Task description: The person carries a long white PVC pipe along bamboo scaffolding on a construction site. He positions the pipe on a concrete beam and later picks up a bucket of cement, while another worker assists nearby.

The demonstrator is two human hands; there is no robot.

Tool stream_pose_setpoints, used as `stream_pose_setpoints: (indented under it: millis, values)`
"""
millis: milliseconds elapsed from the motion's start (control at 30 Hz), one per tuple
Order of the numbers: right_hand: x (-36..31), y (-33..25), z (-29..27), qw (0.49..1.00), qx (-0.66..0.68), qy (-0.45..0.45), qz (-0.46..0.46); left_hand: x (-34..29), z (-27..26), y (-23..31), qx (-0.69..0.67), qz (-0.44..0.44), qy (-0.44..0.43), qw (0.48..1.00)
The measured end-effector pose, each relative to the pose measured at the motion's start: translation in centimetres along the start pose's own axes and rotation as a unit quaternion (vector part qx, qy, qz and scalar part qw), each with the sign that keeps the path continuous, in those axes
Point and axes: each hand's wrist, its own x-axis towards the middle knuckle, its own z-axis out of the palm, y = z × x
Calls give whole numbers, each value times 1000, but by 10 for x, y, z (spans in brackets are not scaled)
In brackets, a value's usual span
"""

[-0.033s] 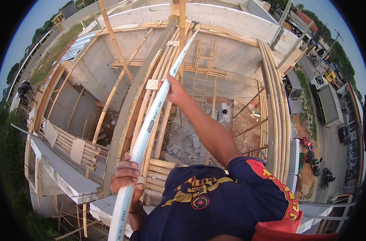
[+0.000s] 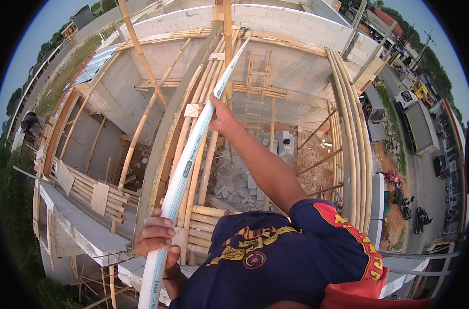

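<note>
A long white plastic pipe [image 2: 190, 157] with blue print runs from the lower edge of the view up to the far end of the beam, narrowing with distance. My right hand [image 2: 220, 116] is wrapped around its upper part, arm stretched forward. Lower down, my left hand [image 2: 157, 238] grips the pipe close to my body. Beneath the pipe, several bamboo poles [image 2: 207, 172] lie alongside a grey concrete beam [image 2: 165, 147]. A small pale board [image 2: 192, 110] sits on the poles beside my right hand.
Below on the right is a room floor with rubble [image 2: 234, 190]. More bamboo poles [image 2: 351, 139] line the right wall. White block walls [image 2: 280, 20] stand at the back. Another person [image 2: 31, 121] bends over at the far left. A road with a truck [image 2: 422, 126] runs on the right.
My left hand and the pipe's near part have shifted slightly down and left. The print facing up on the pipe looks different. Both hands keep their grip.
</note>
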Motion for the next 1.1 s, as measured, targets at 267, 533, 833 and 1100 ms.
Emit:
stream_pose_setpoints:
  millis: [267,533,833,1100]
  values:
    - [35,-3,-6,992,112,-57,-22,25,-100,73,-134,265,-24,955]
    - [49,16,-48,990,135,5,-49,44,-165,113,-135,212,74,965]
    - [43,-35,-86,980,121,44,-150,42,-127,-29,-3,40,140,989]
    - [22,-120,-42,969,-17,23,-246,41,-69,-133,45,-75,86,992]
